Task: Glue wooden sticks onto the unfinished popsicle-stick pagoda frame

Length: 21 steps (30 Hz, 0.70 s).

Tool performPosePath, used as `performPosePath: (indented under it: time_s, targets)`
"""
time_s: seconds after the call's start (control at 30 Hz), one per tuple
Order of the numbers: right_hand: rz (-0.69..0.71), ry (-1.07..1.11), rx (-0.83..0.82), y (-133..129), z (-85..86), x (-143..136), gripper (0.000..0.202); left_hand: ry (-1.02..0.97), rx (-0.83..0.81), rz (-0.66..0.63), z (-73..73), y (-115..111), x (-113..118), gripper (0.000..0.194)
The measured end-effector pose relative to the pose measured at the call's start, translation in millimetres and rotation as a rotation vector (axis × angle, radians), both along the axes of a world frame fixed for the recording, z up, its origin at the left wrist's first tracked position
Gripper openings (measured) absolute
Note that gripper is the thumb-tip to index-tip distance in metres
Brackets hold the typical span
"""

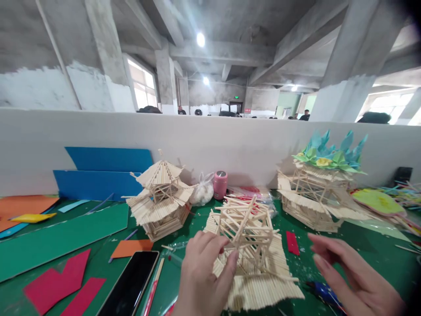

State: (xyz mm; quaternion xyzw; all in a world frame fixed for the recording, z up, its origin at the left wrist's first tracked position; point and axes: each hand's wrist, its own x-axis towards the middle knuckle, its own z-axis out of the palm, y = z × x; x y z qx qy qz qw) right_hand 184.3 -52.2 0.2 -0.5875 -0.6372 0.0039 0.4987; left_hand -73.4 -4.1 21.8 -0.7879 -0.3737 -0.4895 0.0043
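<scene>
A wooden stick structure (259, 289) with an open lattice frame on top stands at the front middle. My left hand (207, 267) is at its left side, thumb and fingers apart around the near left of the lattice; whether it touches a stick is hard to tell. To the right of the structure my right hand (351, 272) hovers with its thumb and fingers apart, holding nothing, above a blue tool (324, 292) that it partly covers. A tiered stick pavilion (162, 197) stands behind on the left. Another stick model (309, 197), topped with blue and green folded paper, is at the back right.
A phone (131, 281) lies at the front left beside red, orange and green sheets. A pink jar (220, 184) and a white bag (203, 191) stand before the white partition (230, 140). Yellow fan-like piece (378, 202) sits at right. People's heads show beyond.
</scene>
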Motion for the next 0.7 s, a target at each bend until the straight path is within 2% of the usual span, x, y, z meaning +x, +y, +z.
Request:
performPosePath:
  time_s: [0.1,0.2,0.27,0.4,0.53,0.7]
  targets:
    - [0.154,-0.036,0.031,23.1,43.2,-37.5,0.026,-0.005,0.074,0.001,-4.2,1.7,0.3,0.02]
    - [0.274,0.014,0.075,44.5,64.7,-58.9,0.025,-0.001,0.147,-0.013,-6.8,2.7,1.4,0.028]
    - [0.329,0.024,0.074,56.4,68.4,-65.7,0.024,-0.007,0.184,-0.013,-8.4,3.3,2.6,0.03]
    - [0.389,0.052,0.049,70.0,63.3,-69.7,0.019,-0.068,0.224,-0.01,-12.2,5.1,5.5,0.029]
    - [0.415,0.097,0.021,73.6,57.6,-69.0,0.017,-0.12,0.242,-0.034,-15.1,8.0,9.2,0.028]
    - [0.406,0.075,-0.009,76.0,58.8,-69.7,0.016,-0.184,0.235,-0.039,-17.2,10.5,13.1,0.02]
